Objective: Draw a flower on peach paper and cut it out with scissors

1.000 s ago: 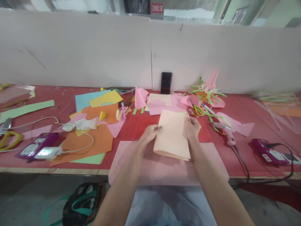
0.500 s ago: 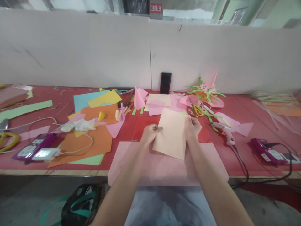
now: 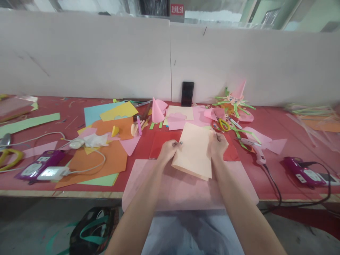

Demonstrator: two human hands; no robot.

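Note:
A cream sheet of paper (image 3: 195, 152), folded over on itself, is held tilted above the table between both hands. My left hand (image 3: 169, 149) pinches its left edge between thumb and fingers. On the opposite edge, my right hand (image 3: 219, 144) is closed around the paper's side. The two layers stand slightly apart along the lower edge. Below the paper lies a pink mat (image 3: 191, 194), and behind it is a red sheet or folder (image 3: 162, 141), partly covered by my hands and the paper.
Farther back are a pink paper cone (image 3: 157, 112), yellow-handled scissors (image 3: 223, 124), an upright phone (image 3: 187, 94) and a paper figure (image 3: 236, 99). A glue gun (image 3: 257, 152) with a cord lies right. Orange sheets (image 3: 106, 159) and a white cable (image 3: 102, 161) lie left.
The cream paper has turned slightly, and a second layer now shows along its lower edge, with its lower right corner farther right. Both hands keep their grip in nearly the same place.

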